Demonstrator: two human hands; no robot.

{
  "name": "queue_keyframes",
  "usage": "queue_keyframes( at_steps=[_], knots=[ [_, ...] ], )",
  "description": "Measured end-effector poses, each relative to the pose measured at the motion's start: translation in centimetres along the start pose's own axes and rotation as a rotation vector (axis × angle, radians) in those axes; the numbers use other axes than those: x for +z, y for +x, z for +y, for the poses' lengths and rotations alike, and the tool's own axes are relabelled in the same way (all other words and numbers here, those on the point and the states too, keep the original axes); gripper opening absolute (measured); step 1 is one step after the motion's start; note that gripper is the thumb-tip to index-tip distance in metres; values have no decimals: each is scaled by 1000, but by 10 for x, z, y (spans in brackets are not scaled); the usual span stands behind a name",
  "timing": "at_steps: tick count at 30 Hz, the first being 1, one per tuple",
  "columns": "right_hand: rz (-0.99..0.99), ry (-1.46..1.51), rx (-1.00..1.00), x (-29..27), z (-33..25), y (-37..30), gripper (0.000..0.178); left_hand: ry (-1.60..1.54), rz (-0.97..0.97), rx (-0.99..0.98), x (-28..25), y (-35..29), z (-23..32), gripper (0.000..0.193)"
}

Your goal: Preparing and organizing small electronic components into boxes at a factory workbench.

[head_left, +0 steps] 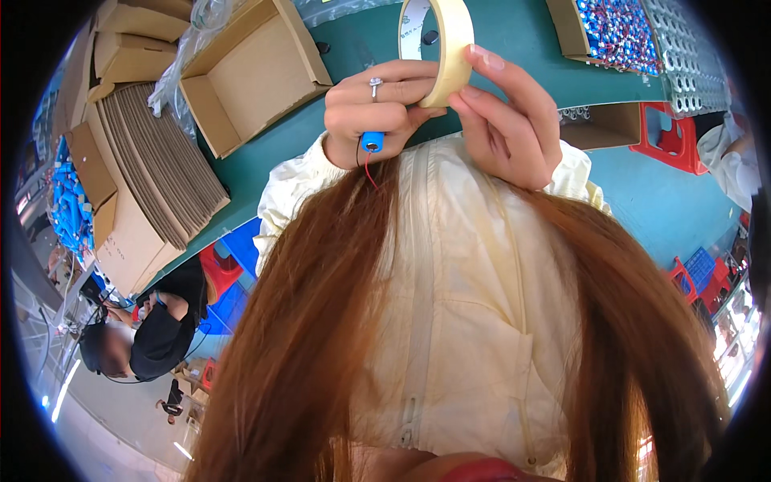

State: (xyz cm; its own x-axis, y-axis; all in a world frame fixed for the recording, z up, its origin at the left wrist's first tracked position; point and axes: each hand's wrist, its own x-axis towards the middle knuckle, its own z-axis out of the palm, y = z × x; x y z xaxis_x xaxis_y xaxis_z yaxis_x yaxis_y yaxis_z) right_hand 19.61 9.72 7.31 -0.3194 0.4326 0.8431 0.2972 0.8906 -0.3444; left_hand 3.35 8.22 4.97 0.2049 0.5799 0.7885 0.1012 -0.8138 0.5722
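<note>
My left hand (pixel 361 104), with a ring on one finger, is closed round the lower left side of a roll of cream-coloured tape (pixel 456 48). Tucked in the same hand, a small blue cylindrical cell (pixel 372 142) pokes out below the curled fingers, with a red and a dark wire hanging from it. On the roll's right side, the thumb and fingertips of my right hand (pixel 518 128) press against the tape's outer face. Whether a loose tape end lies between those fingertips is too small to tell.
On the green table (pixel 353 36) lies an open cardboard tray (pixel 257 68), beside stacked cardboard sheets (pixel 161 161). A box of blue wired parts (pixel 618 32) and a clear plastic tray (pixel 691 68) stand at far right. Blue cells (pixel 71 201) fill a box at left; a person (pixel 152 329) sits beyond.
</note>
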Motion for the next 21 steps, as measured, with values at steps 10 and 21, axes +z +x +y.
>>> queue_keyframes(
  at_steps=[10, 21],
  knots=[
    [177, 283, 33, 9, 3, -5, 22, -29, -39, 87, 1, -9, -5, 36],
    [-159, 748, 670, -21, 2, 5, 50, 8, -43, 87, 6, -7, -3, 34]
  ],
)
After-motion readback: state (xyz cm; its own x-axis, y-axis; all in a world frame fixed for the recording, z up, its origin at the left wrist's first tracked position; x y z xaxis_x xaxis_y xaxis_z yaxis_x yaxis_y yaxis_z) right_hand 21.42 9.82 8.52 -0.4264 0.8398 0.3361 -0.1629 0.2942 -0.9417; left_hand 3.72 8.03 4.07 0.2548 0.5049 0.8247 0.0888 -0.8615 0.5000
